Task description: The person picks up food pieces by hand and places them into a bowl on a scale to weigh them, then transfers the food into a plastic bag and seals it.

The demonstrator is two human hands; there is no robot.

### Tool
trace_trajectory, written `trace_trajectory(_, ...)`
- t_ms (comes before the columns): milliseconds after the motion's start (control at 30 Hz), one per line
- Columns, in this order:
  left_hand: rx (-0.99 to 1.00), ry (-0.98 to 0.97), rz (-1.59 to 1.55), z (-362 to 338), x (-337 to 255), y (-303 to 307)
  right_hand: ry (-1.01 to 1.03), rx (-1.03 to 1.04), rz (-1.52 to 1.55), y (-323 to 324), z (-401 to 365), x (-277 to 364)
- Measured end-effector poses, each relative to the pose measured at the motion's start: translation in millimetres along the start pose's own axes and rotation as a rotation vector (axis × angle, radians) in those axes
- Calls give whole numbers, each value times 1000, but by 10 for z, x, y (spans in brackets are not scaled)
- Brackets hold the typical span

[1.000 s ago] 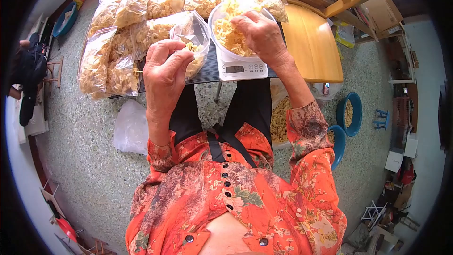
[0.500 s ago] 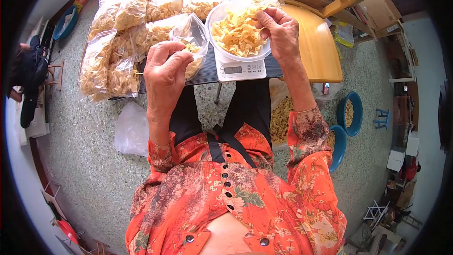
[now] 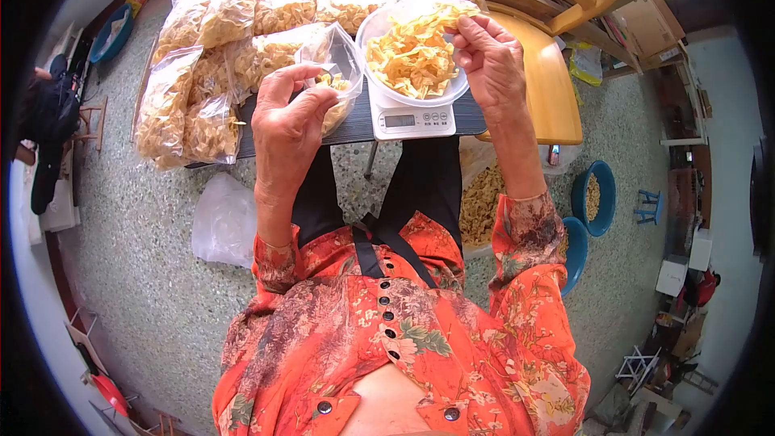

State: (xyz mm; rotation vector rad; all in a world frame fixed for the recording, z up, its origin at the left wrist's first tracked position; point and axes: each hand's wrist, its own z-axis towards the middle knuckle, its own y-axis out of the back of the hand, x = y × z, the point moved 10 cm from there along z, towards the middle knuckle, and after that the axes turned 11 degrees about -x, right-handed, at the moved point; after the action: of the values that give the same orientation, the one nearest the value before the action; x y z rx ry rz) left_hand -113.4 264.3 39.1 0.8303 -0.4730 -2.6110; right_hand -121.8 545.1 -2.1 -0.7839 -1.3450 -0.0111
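Note:
A white kitchen scale (image 3: 397, 122) stands at the table's near edge with a clear round bowl (image 3: 361, 40) on it. Thin, pale yellow dried flakes (image 3: 413, 55) heap up inside the bowl. My right hand (image 3: 491, 56) is closed in a pinch at the bowl's upper right rim, with flakes at its fingertips. Left of the bowl, my left hand (image 3: 291, 105) pinches the edge of a clear plastic bag (image 3: 349, 73). This bag gapes open towards the bowl and has some flakes in it. Digits on the scale's display are too small to read.
Filled clear bags (image 3: 218, 16) cover the table's left and back. A wooden chair (image 3: 533, 52) stands against its right side. On the floor are blue basins (image 3: 596, 194), a large sack of flakes (image 3: 482, 206) and a pale plastic bag (image 3: 224, 222). Another person (image 3: 52, 129) is at the far left.
My right hand has shifted slightly right, from over the flakes to the bowl's rim, bringing flakes up at that side. My left hand stays at the bag.

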Motion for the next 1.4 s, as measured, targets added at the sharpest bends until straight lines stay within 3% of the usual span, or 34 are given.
trace_trajectory(300,-26,14,-35,-6,-10,10,-7,79,-21,-754,-470,-53)
trace_trajectory(433,-58,15,-51,17,-43,96,200,238,-593,-1003,-611,-107)
trace_trajectory(500,-49,44,-62,5,11,104,355,163,-644,-937,-604,13)
trace_trajectory(600,-159,124,-198,23,130,238,362,6,-574,-621,-485,270)
trace_trajectory(733,-222,127,-193,20,217,322,477,-53,-764,-217,-287,362)
trace_trajectory(800,-189,112,-161,-10,199,248,578,39,-1113,-222,-289,282)
trace_trajectory(833,-157,97,-125,-11,166,203,577,36,-1116,-175,-272,242)
trace_trajectory(900,-182,75,-123,12,98,243,780,152,-1288,-263,-336,172)
trace_trajectory(967,-203,53,-117,16,39,269,719,179,-1298,-275,-345,112)
trace_trajectory(1067,-181,67,-106,20,41,233,852,236,-1379,-383,-362,55)
trace_trajectory(1133,-154,69,-94,7,62,176,1059,249,-1484,-484,-426,55)
trace_trajectory(1267,-140,69,-93,1,56,126,941,283,-1602,-424,-322,-94)
trace_trajectory(1400,-105,71,-83,-14,51,88,993,275,-1411,-407,-369,35)
